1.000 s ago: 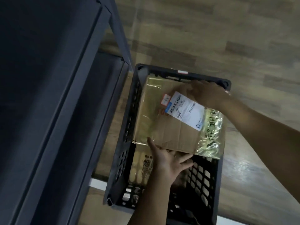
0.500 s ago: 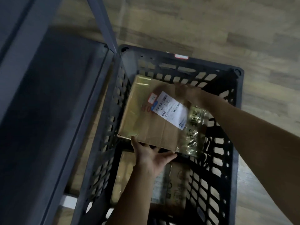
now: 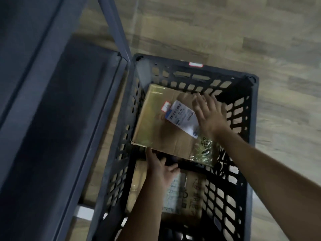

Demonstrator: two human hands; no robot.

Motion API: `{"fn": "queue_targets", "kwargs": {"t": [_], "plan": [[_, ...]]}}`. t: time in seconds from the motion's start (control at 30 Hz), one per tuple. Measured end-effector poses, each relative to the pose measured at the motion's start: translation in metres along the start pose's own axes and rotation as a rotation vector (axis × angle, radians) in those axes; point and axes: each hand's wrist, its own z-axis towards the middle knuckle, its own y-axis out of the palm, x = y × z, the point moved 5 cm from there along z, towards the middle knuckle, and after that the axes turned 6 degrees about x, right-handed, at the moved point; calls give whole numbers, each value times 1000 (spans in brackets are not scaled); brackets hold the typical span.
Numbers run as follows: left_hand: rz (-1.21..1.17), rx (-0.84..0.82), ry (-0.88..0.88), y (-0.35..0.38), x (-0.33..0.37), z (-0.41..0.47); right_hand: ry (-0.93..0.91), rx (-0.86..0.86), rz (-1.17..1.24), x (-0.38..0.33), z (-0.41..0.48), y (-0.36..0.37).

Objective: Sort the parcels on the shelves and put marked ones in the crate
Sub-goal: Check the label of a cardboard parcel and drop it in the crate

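Brown cardboard parcel with white label [image 3: 156, 129] lies in the black perforated plastic crate [image 3: 254, 119] at its far wall, partly over a second taped carton [image 3: 191, 193]. Right hand [image 3: 211, 113], fingers straight, is flat at the parcel's far right corner. Left hand [image 3: 160, 168], fingers spread and gripping nothing, touches its near edge, apparently settling it level.

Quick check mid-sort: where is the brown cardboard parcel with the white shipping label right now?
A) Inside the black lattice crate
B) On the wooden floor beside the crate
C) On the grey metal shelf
A: the brown cardboard parcel sits down between the walls of the black lattice crate, with the right hand flat over its far corner and the left hand at its near edge.
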Motion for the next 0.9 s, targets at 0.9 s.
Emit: {"fn": "queue_targets", "kwargs": {"t": [0.9], "plan": [[62,172,721,-217,110,-613,-523,-223,386,-407,-339,-403]]}}
